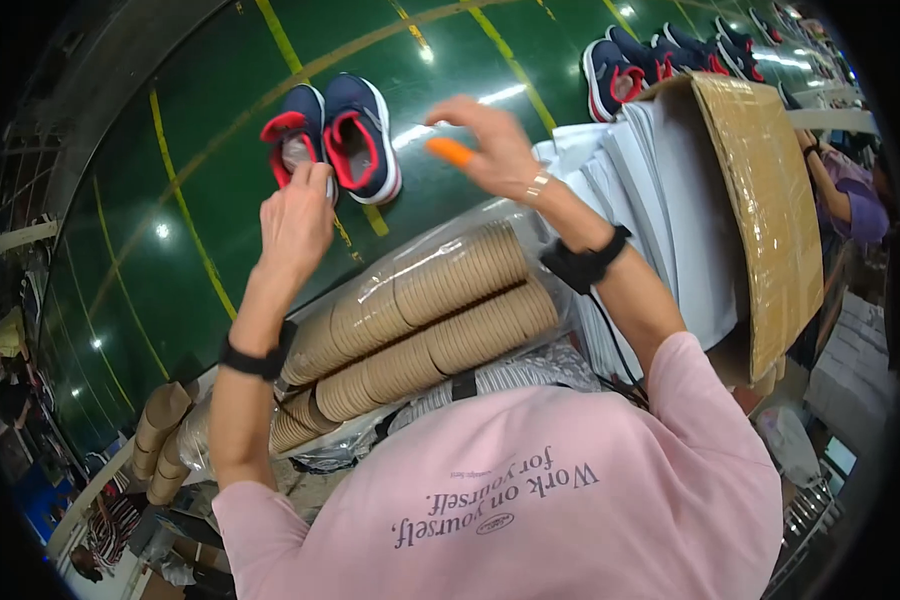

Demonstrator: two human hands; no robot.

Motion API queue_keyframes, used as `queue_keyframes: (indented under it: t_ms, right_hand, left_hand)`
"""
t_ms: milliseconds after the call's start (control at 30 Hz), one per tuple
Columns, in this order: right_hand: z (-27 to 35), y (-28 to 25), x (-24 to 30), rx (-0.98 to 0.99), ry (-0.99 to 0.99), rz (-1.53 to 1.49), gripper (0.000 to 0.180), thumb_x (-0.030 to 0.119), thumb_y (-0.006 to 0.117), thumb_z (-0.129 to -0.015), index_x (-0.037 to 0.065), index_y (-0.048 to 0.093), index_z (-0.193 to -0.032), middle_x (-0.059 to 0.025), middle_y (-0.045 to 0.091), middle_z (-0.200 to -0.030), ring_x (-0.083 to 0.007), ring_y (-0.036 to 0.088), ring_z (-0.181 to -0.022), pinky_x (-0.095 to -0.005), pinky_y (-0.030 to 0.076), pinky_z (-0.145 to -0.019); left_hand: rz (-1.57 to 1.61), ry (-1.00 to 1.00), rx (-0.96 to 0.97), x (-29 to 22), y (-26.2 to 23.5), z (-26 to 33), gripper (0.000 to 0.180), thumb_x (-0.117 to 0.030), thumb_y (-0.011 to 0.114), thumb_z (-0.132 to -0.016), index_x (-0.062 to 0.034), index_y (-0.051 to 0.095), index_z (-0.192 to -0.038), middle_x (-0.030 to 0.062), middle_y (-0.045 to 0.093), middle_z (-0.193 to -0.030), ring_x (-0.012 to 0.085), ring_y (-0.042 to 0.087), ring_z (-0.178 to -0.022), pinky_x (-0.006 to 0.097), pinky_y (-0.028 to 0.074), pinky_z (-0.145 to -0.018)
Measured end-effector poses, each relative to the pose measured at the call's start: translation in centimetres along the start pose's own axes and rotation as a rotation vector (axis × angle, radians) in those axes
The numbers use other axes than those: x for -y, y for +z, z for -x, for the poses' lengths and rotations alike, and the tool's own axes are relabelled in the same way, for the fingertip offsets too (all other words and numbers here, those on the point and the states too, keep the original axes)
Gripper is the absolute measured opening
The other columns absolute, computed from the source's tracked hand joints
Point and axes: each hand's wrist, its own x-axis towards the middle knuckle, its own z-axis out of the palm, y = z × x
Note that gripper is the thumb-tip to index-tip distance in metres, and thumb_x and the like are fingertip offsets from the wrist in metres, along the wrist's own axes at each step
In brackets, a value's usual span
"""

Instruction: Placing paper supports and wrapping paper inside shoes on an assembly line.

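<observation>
The left hand [298, 222] pinches the left navy shoe [292, 122] at its heel, toe pointing away — right hand [490, 148] spread, empty.

Pale pink short-sleeved fabric shirt [560, 545]: large dark grey lettering [510, 490] across the chest, readable, inverted in this view.
Fine print [495, 470]: beside the large words, too small to read surely.
Dark-outlined oval emblem [495, 523]: tiny characters, unclear.
</observation>
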Motion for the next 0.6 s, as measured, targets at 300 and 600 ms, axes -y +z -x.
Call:
queue_keyframes:
  t_ms: [300,600]
  right_hand:
    - [22.8,-1.1,2.6,0.001,0.748,-0.750,0.001,0.004,0.058,-0.084,0.003,0.057,-0.084,0.0023,0.056,-0.079,-0.0041,0.050,-0.077,-0.0207,0.043,-0.065]
    - [22.3,-8.4,5.2,-0.190,0.392,-0.219,0.012,0.007,0.051,-0.086,0.000,0.047,-0.077,-0.0059,0.048,-0.065,-0.0107,0.042,-0.062,-0.0263,0.036,-0.056]
  left_hand:
    - [0.472,0.284,0.131,-19.9,4.3,8.1,0.051,-0.012,0.068,-0.068,0.0048,0.047,-0.111,0.0202,0.053,-0.107,0.0338,0.053,-0.099,0.038,0.043,-0.086]
    - [0.653,0.181,0.142,-20.2,5.2,9.4,0.069,-0.012,0.073,-0.066,0.0012,0.038,-0.125,0.0199,0.049,-0.117,0.0321,0.049,-0.108,0.038,0.039,-0.093]
